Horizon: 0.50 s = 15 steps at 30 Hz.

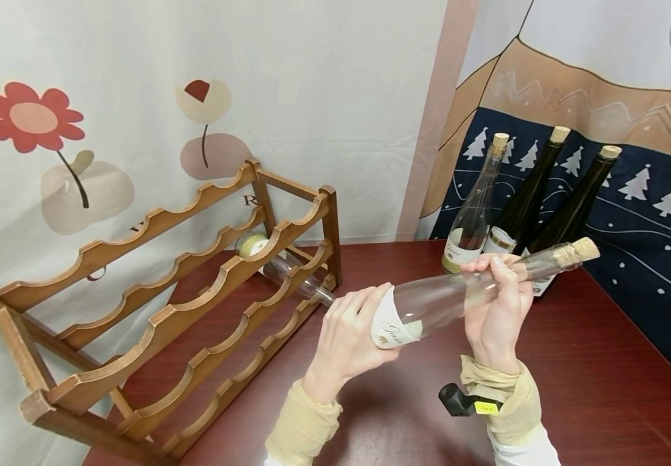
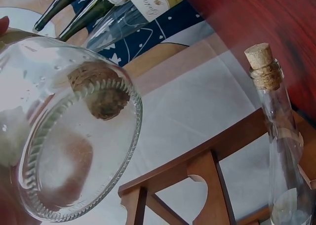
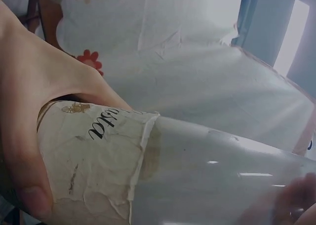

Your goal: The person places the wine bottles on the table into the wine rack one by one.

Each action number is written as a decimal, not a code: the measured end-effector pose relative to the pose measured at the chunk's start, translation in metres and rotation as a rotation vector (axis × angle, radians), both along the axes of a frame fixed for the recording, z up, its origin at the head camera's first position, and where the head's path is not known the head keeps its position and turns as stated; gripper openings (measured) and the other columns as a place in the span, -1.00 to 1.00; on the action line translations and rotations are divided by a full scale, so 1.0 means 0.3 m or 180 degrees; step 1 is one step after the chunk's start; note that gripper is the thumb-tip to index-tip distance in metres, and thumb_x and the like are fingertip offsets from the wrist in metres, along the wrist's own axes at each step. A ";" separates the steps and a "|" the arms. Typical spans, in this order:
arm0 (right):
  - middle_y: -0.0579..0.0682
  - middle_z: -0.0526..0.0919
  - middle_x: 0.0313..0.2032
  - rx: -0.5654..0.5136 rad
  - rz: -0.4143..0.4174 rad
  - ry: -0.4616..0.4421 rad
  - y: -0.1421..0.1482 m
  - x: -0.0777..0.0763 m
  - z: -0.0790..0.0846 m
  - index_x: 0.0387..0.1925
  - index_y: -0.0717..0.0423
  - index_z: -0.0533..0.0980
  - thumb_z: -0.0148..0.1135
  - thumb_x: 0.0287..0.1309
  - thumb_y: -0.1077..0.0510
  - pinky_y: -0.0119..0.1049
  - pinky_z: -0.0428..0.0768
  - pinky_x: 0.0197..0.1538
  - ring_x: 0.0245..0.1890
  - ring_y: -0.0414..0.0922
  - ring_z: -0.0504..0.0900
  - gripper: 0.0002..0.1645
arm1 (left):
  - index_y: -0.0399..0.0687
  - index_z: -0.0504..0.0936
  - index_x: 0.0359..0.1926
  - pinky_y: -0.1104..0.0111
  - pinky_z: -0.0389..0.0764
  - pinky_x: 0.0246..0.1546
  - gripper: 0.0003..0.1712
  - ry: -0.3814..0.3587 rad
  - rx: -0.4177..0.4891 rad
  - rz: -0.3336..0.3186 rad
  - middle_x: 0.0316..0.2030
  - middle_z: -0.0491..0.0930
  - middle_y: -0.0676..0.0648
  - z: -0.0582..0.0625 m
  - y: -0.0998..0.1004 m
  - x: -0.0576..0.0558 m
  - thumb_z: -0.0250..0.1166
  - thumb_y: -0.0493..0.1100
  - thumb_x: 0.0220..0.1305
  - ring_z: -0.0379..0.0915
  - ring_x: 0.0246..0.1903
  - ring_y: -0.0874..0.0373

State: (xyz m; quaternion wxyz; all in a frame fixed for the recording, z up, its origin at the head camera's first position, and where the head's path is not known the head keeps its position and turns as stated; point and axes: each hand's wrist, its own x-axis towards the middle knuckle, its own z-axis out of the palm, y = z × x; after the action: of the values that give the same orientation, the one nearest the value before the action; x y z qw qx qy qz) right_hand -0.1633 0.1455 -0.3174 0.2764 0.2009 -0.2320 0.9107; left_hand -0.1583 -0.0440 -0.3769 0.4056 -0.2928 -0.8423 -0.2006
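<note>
A clear glass wine bottle (image 1: 434,304) with a cork (image 1: 585,248) in its mouth is held tilted above the table, neck up to the right. My left hand (image 1: 350,330) grips its lower end, around the white label (image 3: 94,156). The right hand (image 1: 501,304) holds it near the neck, thumb and fingers wrapped about the glass. In the left wrist view the bottle's ridged round base (image 2: 79,151) faces the camera. A second corked clear bottle (image 1: 289,268) lies in the wooden wine rack (image 1: 195,317), its neck end close to my left hand.
Behind my right hand, a clear corked bottle (image 1: 469,223) and two dark green corked bottles (image 1: 524,194) (image 1: 574,200) stand at the table's back. The reddish-brown table (image 1: 615,388) ends at patterned cloths. The rack's scalloped rails fill the left side.
</note>
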 end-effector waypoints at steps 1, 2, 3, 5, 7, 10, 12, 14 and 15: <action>0.16 0.56 -0.53 0.0085 0.0046 0.0016 0.002 -0.002 -0.002 -0.43 0.32 0.34 -0.12 0.25 0.44 -0.26 0.63 -0.22 -0.45 -0.02 0.57 -0.85 | 0.03 0.50 0.12 0.33 0.58 -0.27 0.06 -0.0004 0.0011 0.0000 -0.14 0.64 0.01 0.001 -0.003 0.000 0.57 0.22 -0.59 0.58 -0.24 0.15; 0.17 0.58 -0.50 0.0175 0.0085 0.0021 0.005 -0.004 -0.003 -0.42 0.32 0.36 -0.12 0.26 0.44 -0.26 0.64 -0.19 -0.43 -0.02 0.59 -0.85 | 0.02 0.50 0.12 0.33 0.58 -0.28 0.06 0.0005 0.0028 0.0000 -0.15 0.64 0.00 0.002 -0.005 -0.002 0.57 0.21 -0.60 0.58 -0.25 0.15; 0.17 0.59 -0.48 0.0276 0.0114 0.0017 0.008 -0.006 -0.004 -0.41 0.32 0.37 -0.11 0.26 0.43 -0.26 0.63 -0.17 -0.41 -0.01 0.61 -0.85 | 0.02 0.50 0.11 0.33 0.58 -0.28 0.06 0.0000 0.0037 0.0014 -0.15 0.64 0.00 0.003 -0.009 -0.003 0.57 0.21 -0.62 0.58 -0.25 0.14; 0.16 0.64 -0.45 0.0509 0.0131 -0.0085 0.015 -0.007 -0.003 -0.39 0.31 0.40 -0.08 0.27 0.41 -0.26 0.62 -0.12 -0.37 0.00 0.65 -0.87 | 0.01 0.51 0.10 0.31 0.58 -0.28 0.06 0.0001 0.0054 0.0058 -0.16 0.63 0.00 0.007 -0.016 -0.004 0.58 0.19 -0.64 0.58 -0.25 0.13; 0.14 0.67 -0.42 0.0741 0.0146 -0.0254 0.022 -0.008 -0.001 -0.37 0.29 0.43 -0.04 0.27 0.37 -0.29 0.61 -0.12 -0.35 -0.03 0.67 -0.88 | 0.02 0.52 0.09 0.30 0.57 -0.26 0.05 0.0002 0.0054 0.0131 -0.16 0.63 0.00 0.010 -0.025 -0.005 0.58 0.18 -0.65 0.58 -0.24 0.12; 0.08 0.70 -0.38 0.1139 0.0161 -0.0517 0.035 -0.010 0.003 -0.32 0.24 0.46 -0.02 0.29 0.32 -0.32 0.58 -0.11 -0.30 -0.08 0.66 -0.88 | 0.03 0.53 0.08 0.29 0.56 -0.25 0.04 0.0018 0.0054 0.0242 -0.17 0.64 0.00 0.017 -0.038 -0.007 0.58 0.15 -0.67 0.58 -0.23 0.10; 0.03 0.72 -0.36 0.1413 0.0169 -0.0661 0.044 -0.013 0.002 -0.31 0.19 0.50 -0.03 0.32 0.29 -0.35 0.57 -0.11 -0.28 -0.13 0.66 -0.84 | 0.03 0.53 0.08 0.29 0.55 -0.27 0.03 0.0038 0.0061 0.0293 -0.17 0.64 0.01 0.020 -0.046 -0.008 0.57 0.13 -0.68 0.58 -0.23 0.09; -0.02 0.72 -0.33 0.1694 0.0170 -0.0766 0.054 -0.016 0.000 -0.29 0.16 0.54 -0.04 0.33 0.26 -0.36 0.57 -0.09 -0.25 -0.17 0.65 -0.80 | 0.04 0.54 0.08 0.28 0.54 -0.28 0.02 0.0054 0.0068 0.0331 -0.18 0.64 0.01 0.022 -0.053 -0.009 0.57 0.12 -0.67 0.58 -0.23 0.08; -0.04 0.71 -0.30 0.1829 0.0171 -0.0812 0.060 -0.017 -0.002 -0.27 0.14 0.56 -0.05 0.34 0.25 -0.38 0.58 -0.09 -0.23 -0.19 0.65 -0.77 | 0.04 0.54 0.08 0.28 0.54 -0.28 0.02 0.0067 0.0074 0.0342 -0.18 0.64 0.01 0.023 -0.056 -0.010 0.57 0.11 -0.68 0.58 -0.23 0.08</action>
State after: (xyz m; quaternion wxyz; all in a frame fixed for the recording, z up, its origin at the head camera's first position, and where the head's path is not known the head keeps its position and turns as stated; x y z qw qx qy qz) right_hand -0.1684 0.1636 -0.3179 0.1529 0.1610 -0.5073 0.8327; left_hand -0.1613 -0.0609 -0.3699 0.4280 -0.2445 -0.8501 -0.1852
